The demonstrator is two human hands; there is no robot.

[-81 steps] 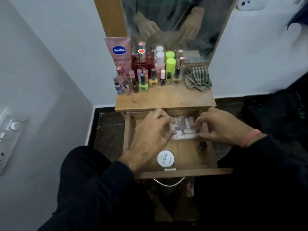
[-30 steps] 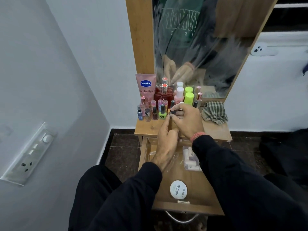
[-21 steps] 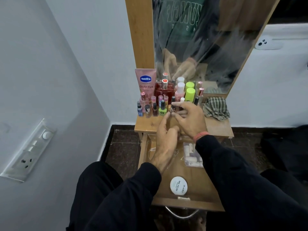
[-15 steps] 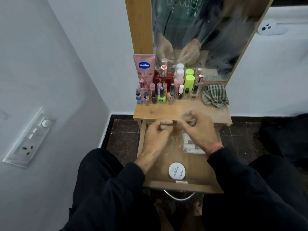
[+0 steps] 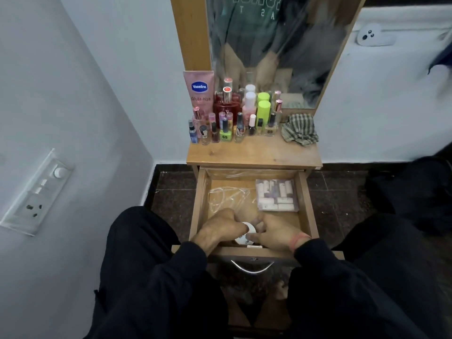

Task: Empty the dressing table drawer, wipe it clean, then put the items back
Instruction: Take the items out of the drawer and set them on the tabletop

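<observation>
The wooden drawer point(image 5: 195, 204) of the dressing table stands pulled out toward me. A white round jar point(image 5: 245, 235) lies near the drawer's front wall. My left hand point(image 5: 220, 228) curls over the jar from the left. From the right, my right hand point(image 5: 275, 232) holds it with curled fingers. Most of the jar is hidden by my fingers. A clear bag of small white and purple tubes point(image 5: 276, 195) lies in the back right of the drawer. Crumpled clear plastic point(image 5: 227, 195) covers the drawer floor on the left.
On the tabletop point(image 5: 254, 155) stand several nail polish and perfume bottles point(image 5: 232, 128), a pink Vaseline tube point(image 5: 199, 91) and a checked cloth point(image 5: 299, 129) at the right. A mirror point(image 5: 276, 45) rises behind. A wall switchboard point(image 5: 36, 192) is on the left.
Both hands came down from the row of bottles on the tabletop into the front of the drawer and closed around the white jar. The bag of tubes stays in the drawer.
</observation>
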